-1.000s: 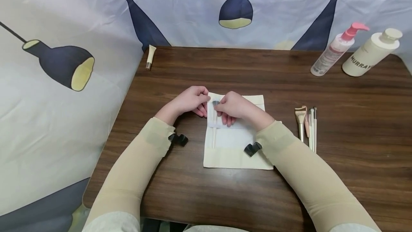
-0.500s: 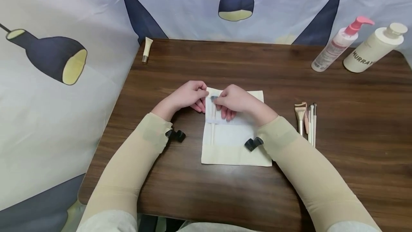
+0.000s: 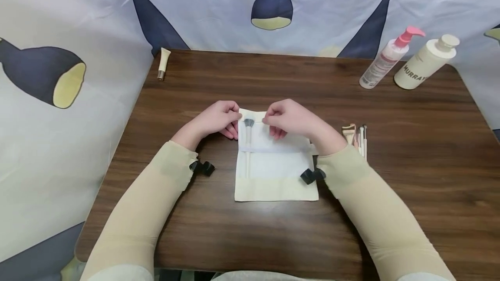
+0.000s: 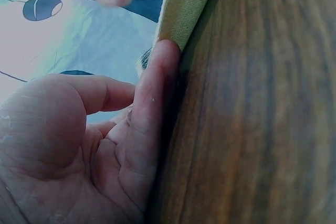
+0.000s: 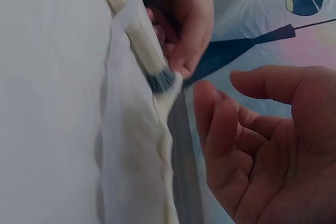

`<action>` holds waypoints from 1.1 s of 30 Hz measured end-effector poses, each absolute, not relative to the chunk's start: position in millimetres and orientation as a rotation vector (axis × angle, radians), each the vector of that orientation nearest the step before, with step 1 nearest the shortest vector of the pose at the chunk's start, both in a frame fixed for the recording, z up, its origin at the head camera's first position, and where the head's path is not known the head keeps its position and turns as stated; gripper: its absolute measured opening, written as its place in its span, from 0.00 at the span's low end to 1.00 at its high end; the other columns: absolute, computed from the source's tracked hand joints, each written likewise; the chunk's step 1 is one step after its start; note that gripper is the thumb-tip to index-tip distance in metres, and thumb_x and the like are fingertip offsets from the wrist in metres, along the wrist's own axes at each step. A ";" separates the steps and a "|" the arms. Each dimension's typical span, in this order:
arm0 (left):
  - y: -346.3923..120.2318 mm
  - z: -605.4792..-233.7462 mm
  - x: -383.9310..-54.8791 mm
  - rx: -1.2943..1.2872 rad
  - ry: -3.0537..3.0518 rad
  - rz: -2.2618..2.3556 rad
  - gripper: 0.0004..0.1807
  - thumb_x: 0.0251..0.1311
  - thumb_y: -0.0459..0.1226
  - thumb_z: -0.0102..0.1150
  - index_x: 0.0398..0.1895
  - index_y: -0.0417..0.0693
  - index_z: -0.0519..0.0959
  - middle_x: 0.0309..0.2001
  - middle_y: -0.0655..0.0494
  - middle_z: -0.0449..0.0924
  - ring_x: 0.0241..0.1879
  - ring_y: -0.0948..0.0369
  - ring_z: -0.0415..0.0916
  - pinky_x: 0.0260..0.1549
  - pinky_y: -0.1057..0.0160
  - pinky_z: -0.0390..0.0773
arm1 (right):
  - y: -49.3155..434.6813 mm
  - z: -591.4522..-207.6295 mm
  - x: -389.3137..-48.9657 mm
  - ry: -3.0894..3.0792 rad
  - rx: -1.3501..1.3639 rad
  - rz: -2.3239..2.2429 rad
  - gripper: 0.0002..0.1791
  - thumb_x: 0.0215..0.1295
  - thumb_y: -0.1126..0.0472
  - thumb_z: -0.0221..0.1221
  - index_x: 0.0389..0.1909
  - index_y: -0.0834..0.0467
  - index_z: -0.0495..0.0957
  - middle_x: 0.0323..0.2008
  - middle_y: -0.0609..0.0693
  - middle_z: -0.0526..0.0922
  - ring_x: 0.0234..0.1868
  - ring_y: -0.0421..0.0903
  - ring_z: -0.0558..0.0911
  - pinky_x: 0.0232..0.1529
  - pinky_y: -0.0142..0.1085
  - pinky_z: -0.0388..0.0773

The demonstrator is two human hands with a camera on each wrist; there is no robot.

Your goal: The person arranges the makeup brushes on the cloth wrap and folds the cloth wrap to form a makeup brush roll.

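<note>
A cream fabric brush pouch [image 3: 273, 191] lies unfolded on the table, with a sheer flap [image 3: 281, 142] across its upper half. A makeup brush [image 3: 248, 159] sits in its leftmost part, dark bristles up and its upper handle under the flap. My left hand [image 3: 218, 120] pinches the pouch's upper left corner between thumb and fingers; the left wrist view shows a finger [image 4: 165, 53] against the fabric edge. My right hand [image 3: 291, 118] is over the pouch's upper right. In the right wrist view its thumb and fingers [image 5: 215, 124] are apart, holding nothing.
Several loose brushes, one wide and gold [image 3: 349, 132] and others slim and white [image 3: 362, 140], lie right of the pouch. A pink pump bottle [image 3: 384, 65] and a white bottle [image 3: 425, 64] stand at the back right. A small tube [image 3: 163, 62] lies at the back left.
My right hand has let go of the brush near its bristles and moved right, away from it. The left hand stays at the pouch corner. The head view has shifted slightly.
</note>
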State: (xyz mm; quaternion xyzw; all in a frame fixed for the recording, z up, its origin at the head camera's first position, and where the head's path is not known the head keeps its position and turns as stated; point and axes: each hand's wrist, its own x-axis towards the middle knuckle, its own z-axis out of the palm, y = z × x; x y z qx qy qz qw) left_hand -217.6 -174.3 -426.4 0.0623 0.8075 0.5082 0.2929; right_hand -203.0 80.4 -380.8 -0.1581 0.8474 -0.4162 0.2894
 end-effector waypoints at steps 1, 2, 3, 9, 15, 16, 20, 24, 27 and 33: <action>-174.8 -425.3 -217.9 0.168 2.158 1.352 0.10 0.78 0.38 0.49 0.50 0.38 0.71 0.30 0.41 0.84 0.25 0.52 0.87 0.28 0.58 0.89 | 88.8 -378.6 -201.8 2.278 -0.422 -1.102 0.13 0.74 0.55 0.60 0.42 0.64 0.82 0.27 0.56 0.85 0.27 0.51 0.86 0.33 0.41 0.87; -175.5 -424.3 -218.1 0.167 2.161 1.349 0.10 0.78 0.38 0.49 0.50 0.38 0.71 0.30 0.41 0.83 0.25 0.51 0.87 0.28 0.58 0.89 | 98.3 -376.3 -200.6 2.292 -0.420 -1.090 0.13 0.74 0.56 0.60 0.43 0.64 0.82 0.27 0.56 0.85 0.28 0.50 0.85 0.34 0.41 0.87; -176.4 -423.3 -218.2 0.165 2.162 1.342 0.10 0.78 0.38 0.49 0.50 0.38 0.71 0.30 0.41 0.83 0.26 0.52 0.87 0.28 0.58 0.89 | 108.8 -374.1 -199.2 2.310 -0.413 -1.073 0.14 0.74 0.55 0.60 0.44 0.64 0.82 0.27 0.56 0.85 0.28 0.50 0.85 0.34 0.41 0.87; -181.7 -416.5 -218.3 0.159 2.185 1.319 0.10 0.78 0.37 0.47 0.50 0.38 0.71 0.30 0.40 0.83 0.25 0.52 0.87 0.28 0.58 0.89 | 176.8 -364.0 -185.4 2.454 -0.324 -0.981 0.14 0.74 0.57 0.60 0.45 0.66 0.81 0.29 0.55 0.86 0.29 0.47 0.86 0.32 0.40 0.87; -188.1 -410.6 -217.5 0.158 2.200 1.307 0.10 0.78 0.36 0.46 0.50 0.37 0.70 0.30 0.41 0.83 0.25 0.53 0.87 0.28 0.59 0.89 | 216.6 -367.8 -168.2 2.545 -0.226 -0.877 0.13 0.72 0.57 0.61 0.41 0.65 0.82 0.28 0.52 0.86 0.29 0.43 0.84 0.31 0.37 0.86; -188.9 -410.3 -217.5 0.157 2.201 1.308 0.10 0.78 0.36 0.46 0.50 0.37 0.70 0.30 0.41 0.83 0.25 0.53 0.87 0.28 0.59 0.89 | 219.7 -369.8 -166.1 2.572 -0.226 -0.842 0.12 0.72 0.57 0.62 0.40 0.64 0.82 0.27 0.51 0.85 0.28 0.43 0.83 0.31 0.36 0.84; -190.7 -410.7 -218.1 0.158 2.209 1.324 0.10 0.78 0.37 0.46 0.50 0.37 0.70 0.30 0.41 0.82 0.25 0.53 0.87 0.27 0.59 0.88 | 227.1 -378.1 -159.4 2.679 -0.211 -0.713 0.09 0.68 0.58 0.64 0.40 0.61 0.79 0.26 0.49 0.86 0.26 0.43 0.83 0.29 0.35 0.78; -188.2 -414.9 -217.6 0.164 2.197 1.340 0.10 0.78 0.37 0.47 0.50 0.37 0.70 0.30 0.41 0.82 0.25 0.53 0.87 0.27 0.59 0.88 | 227.7 -383.7 -154.7 2.713 -0.194 -0.631 0.14 0.66 0.58 0.65 0.44 0.60 0.74 0.27 0.49 0.86 0.25 0.43 0.83 0.28 0.37 0.75; -184.8 -418.6 -217.2 0.169 2.196 1.366 0.10 0.78 0.37 0.47 0.49 0.37 0.70 0.30 0.40 0.83 0.24 0.52 0.87 0.27 0.59 0.88 | 223.9 -383.9 -153.5 2.759 -0.201 -0.521 0.16 0.64 0.55 0.67 0.44 0.59 0.74 0.27 0.49 0.85 0.24 0.43 0.82 0.28 0.39 0.73; -175.6 -425.5 -216.0 0.191 2.164 1.383 0.10 0.78 0.36 0.47 0.50 0.37 0.70 0.30 0.40 0.83 0.24 0.53 0.87 0.27 0.59 0.88 | 220.0 -386.0 -148.7 2.773 -0.152 -0.376 0.18 0.63 0.52 0.68 0.44 0.59 0.74 0.26 0.51 0.82 0.24 0.47 0.80 0.28 0.41 0.73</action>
